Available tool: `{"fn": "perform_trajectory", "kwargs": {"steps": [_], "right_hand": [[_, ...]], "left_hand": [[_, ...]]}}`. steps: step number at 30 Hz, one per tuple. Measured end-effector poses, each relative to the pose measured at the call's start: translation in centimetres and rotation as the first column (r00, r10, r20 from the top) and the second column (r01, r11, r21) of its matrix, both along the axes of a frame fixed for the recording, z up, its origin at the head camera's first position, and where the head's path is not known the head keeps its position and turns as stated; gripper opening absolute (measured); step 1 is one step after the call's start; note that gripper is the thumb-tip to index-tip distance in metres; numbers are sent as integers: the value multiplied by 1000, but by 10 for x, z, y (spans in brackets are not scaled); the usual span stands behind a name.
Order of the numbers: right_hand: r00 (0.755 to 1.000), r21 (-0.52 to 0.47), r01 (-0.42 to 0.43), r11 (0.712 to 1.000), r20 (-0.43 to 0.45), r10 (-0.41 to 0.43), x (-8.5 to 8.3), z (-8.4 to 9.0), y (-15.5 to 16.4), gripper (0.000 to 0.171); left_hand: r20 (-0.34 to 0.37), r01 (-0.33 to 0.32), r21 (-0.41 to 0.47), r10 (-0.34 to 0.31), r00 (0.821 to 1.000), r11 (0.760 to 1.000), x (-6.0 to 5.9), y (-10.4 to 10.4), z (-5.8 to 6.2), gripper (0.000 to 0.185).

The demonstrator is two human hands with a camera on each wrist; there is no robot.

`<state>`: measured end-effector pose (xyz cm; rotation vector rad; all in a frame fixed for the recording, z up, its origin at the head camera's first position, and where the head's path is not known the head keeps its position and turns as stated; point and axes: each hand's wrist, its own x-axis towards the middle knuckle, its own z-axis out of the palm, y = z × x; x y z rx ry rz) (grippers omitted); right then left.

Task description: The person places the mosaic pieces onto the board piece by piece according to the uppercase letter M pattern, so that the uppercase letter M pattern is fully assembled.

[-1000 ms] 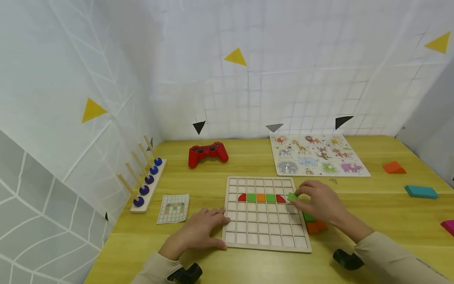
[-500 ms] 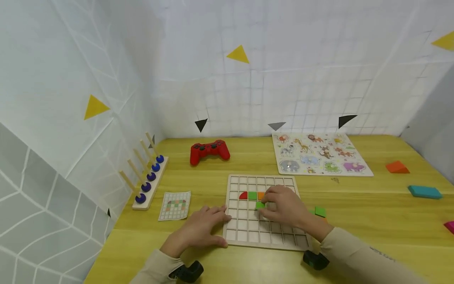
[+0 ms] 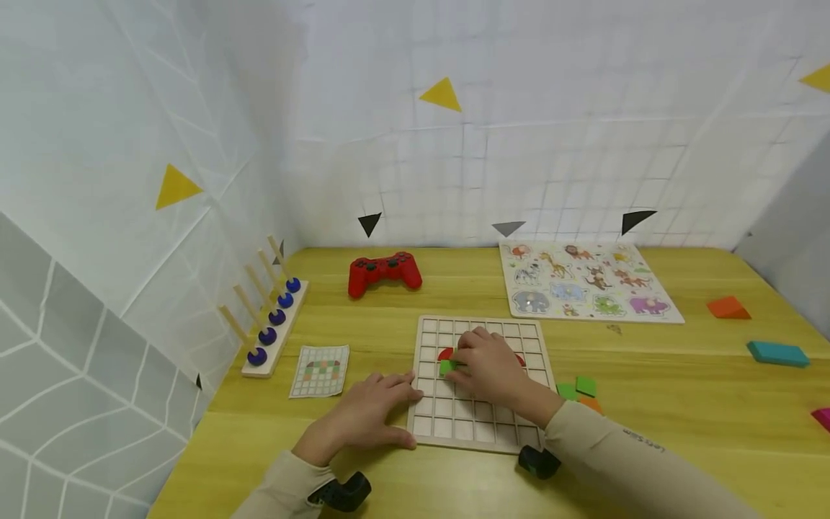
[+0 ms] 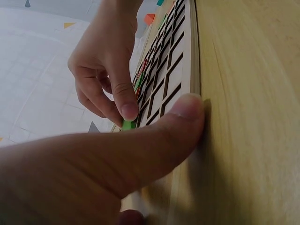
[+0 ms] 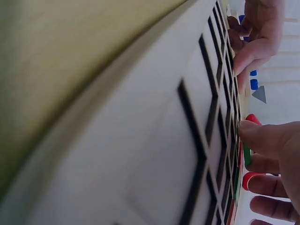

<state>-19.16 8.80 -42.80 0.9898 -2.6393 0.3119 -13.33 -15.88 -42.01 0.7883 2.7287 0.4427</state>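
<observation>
A wooden grid board point(image 3: 483, 432) lies on the yellow table. My right hand point(image 3: 457, 365) reaches over its left part and pinches a green square tile point(image 3: 447, 367) just above the cells, below a red rounded tile point(image 3: 444, 353). The rest of that coloured row is hidden under the hand. My left hand point(image 3: 397, 395) rests flat on the table against the board's left edge. In the left wrist view its thumb point(image 4: 183, 117) presses the board's rim point(image 4: 193, 56). The right wrist view shows the green tile point(image 5: 246, 154) between fingertips point(image 5: 262, 138).
Loose green tiles point(image 3: 577, 388) and an orange one point(image 3: 591, 404) lie right of the board. A pattern card point(image 3: 320, 370), peg rack with blue beads point(image 3: 267, 328), red controller point(image 3: 384, 272), animal puzzle point(image 3: 586, 290), orange wedge point(image 3: 728, 308), teal block point(image 3: 777, 353) and pink block point(image 3: 822, 417) surround it.
My right hand carried the green tile from the board's right edge leftward across the board to its left part. The left hand stayed where it was.
</observation>
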Motion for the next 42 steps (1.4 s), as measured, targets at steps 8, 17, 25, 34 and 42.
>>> {"fn": "perform_trajectory", "kwargs": {"steps": [8,17,25,34,42], "right_hand": [[999,-22,-17,1000,33,18,-1,-3,-3,25],[998,-60,-27,998,52,30,-2,-6,-2,23],[997,-98,-34,995,59,40,-2,-12,-1,23],[997,-127,-52,991,47,58,-2,-11,2,23],[988,-194,136,972,99,-119,0,11,90,14]], "left_hand": [[-2,4,0,-4,1000,1000,0,-1,0,65],[-9,12,-5,-13,1000,1000,-1,-1,-1,65],[-15,8,-10,-8,1000,1000,0,2,-1,65],[-57,-5,-39,3,998,999,5,3,-1,67],[-80,-10,-51,5,997,999,9,3,-1,68]]}}
